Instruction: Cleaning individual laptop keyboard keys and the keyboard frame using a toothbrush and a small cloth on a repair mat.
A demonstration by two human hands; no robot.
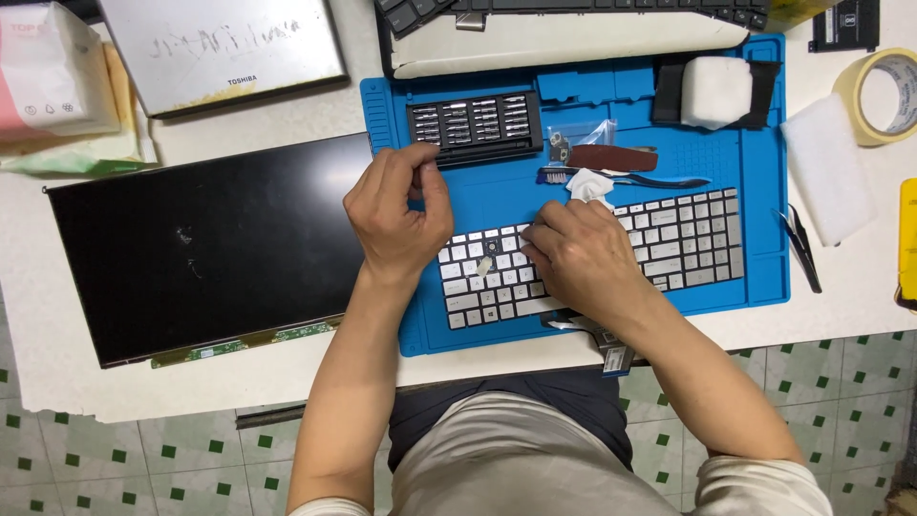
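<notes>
Silver keyboard lies on the blue mat, worktop centre. One key cap is off at its 9 o'clock end; the rest remain seated. Right hand presses flat on the keys; left hand pinches something small, unidentifiable.

- A bare black display panel lies flat to your left, its lower edge showing a strip of circuit board.
- A silver laptop lid sits beyond it, beside a tissue pack.
- A roll of masking tape rests at the far right, near a white foam pad.
- Black tweezers lie just off the mat's right edge.
- Green-and-white floor tiles show below the table.
</notes>
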